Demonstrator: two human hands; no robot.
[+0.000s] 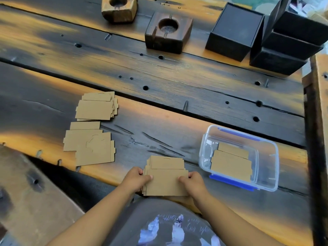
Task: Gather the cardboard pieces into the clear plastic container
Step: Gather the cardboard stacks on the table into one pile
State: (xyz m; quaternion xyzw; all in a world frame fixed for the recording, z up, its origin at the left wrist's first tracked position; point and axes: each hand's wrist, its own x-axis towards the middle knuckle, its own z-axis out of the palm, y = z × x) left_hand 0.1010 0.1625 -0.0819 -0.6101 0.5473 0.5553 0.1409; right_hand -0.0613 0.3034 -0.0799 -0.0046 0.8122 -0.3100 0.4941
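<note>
I hold a stack of brown cardboard pieces at the near edge of the table, my left hand gripping its left side and my right hand its right side. To the right stands the clear plastic container with blue clips, and some cardboard pieces lie flat inside it. Two more piles rest on the table to the left: a loose spread of cardboard pieces and, behind it, a neater cardboard stack.
The dark weathered wooden table has gaps and holes between its planks. Two wooden blocks with round hollows sit at the back. Black boxes and a black box stack stand at the back right. The table's right edge is near the container.
</note>
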